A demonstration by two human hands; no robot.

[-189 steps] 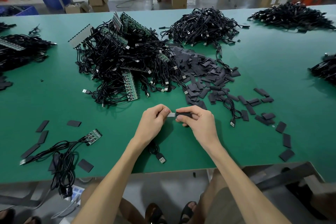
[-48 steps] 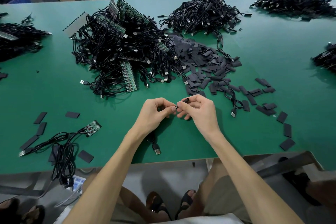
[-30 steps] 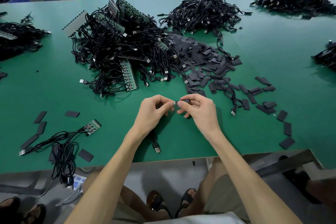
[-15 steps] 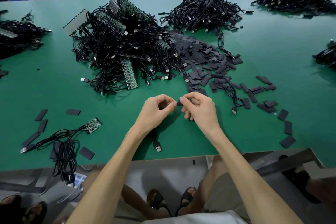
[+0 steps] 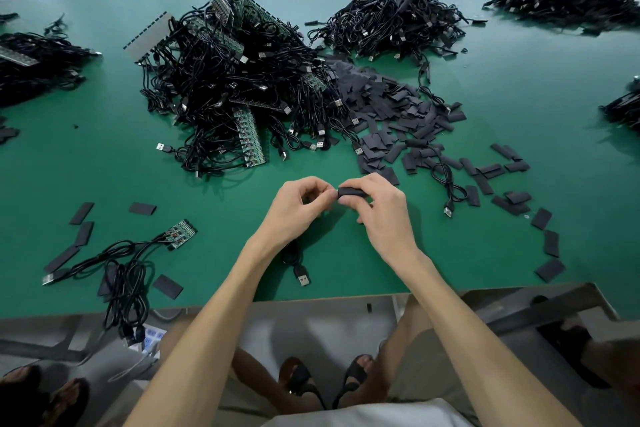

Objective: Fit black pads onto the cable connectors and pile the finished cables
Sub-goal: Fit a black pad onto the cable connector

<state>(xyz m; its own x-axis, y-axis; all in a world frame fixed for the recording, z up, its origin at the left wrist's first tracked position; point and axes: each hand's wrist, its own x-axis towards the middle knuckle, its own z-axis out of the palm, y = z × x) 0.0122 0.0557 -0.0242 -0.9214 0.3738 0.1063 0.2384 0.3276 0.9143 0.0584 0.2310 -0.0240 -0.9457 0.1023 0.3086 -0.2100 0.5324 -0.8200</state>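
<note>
Close together, left hand (image 5: 294,210) on cable (image 5: 300,273), right hand (image 5: 382,218) round black pad (image 5: 351,191).

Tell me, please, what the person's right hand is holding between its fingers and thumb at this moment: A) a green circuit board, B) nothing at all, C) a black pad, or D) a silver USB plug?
C: the right hand has its thumb and fingers curled round a black pad, whose end meets the fingertips of the left hand, from under which the cable trails onto the table.
</note>
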